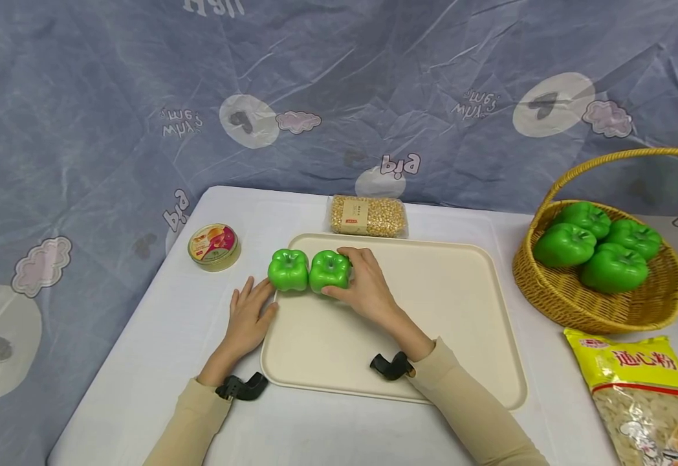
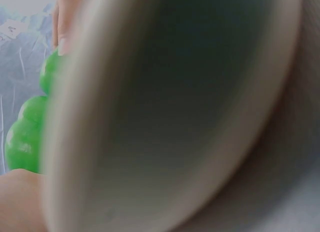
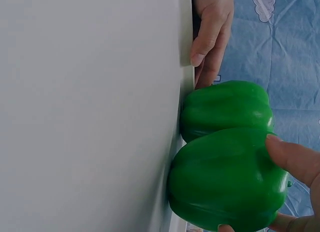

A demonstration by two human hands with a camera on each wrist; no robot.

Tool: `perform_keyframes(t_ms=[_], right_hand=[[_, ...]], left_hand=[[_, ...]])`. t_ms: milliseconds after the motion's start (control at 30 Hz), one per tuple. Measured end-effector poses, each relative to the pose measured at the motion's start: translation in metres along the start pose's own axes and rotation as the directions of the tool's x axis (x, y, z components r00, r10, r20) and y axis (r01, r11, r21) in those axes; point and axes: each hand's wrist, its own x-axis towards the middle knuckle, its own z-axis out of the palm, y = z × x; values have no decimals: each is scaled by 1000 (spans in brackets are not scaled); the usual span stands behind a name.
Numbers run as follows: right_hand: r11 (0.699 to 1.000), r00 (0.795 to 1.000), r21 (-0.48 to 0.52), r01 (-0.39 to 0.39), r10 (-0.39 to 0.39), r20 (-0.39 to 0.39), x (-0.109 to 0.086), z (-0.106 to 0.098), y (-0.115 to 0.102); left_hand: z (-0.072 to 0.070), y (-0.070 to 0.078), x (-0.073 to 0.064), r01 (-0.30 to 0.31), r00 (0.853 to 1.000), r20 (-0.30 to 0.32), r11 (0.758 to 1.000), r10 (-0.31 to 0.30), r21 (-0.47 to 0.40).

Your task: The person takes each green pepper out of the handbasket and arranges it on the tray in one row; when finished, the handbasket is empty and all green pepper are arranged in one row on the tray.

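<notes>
Two green bell peppers stand side by side in the upper left part of a cream tray [image 1: 426, 310]. My right hand [image 1: 368, 285] grips the right-hand bell pepper [image 1: 330, 270], thumb on the near side and fingers on the far side; in the right wrist view this pepper [image 3: 230, 182] sits on the tray. The left-hand bell pepper [image 1: 288, 270] appears to touch it. My left hand [image 1: 250, 317] rests at the tray's left edge with fingers extended, fingertips close to the left pepper. A blurred pale rim hides most of the left wrist view.
A wicker basket [image 1: 525, 285] with several green peppers stands at the right, a yellow-topped pasta bag [image 1: 636, 388] in front of it. A bag of corn kernels [image 1: 368, 216] lies behind the tray. At the far left is a round tin [image 1: 214, 247].
</notes>
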Motion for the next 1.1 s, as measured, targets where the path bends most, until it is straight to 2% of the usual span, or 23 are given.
perform_keyframes(t_ms=[233,433,533,767,933,1000,1100], right_hand=[[1000,1000,24,8,-8,29,-3,-13,2],[995,998,77,67,-68,13,-10,-45,8],[993,995,65,98,-98,-17,-15,-64,17],[989,977,-16,150,-150,-153,-38,-112,54],[993,959,-62,96,-109,-262,-58,-151,81],[995,943,-72,70,-89,-320,-66,-167,91],[995,904,-95,27,-65,-422,-77,-191,108]], left_hand=[[2,0,0,-3,1000,-9,1000,3,5],[1,0,0,7,1000,5,1000,-7,7],[0,1,0,7,1000,4,1000,-7,7],[1,0,-1,-5,1000,-4,1000,5,7],[1,-1,-1,-3,1000,2,1000,3,6],[2,-1,-1,-6,1000,-1,1000,6,2],[3,-1,-2,-13,1000,-9,1000,13,3]])
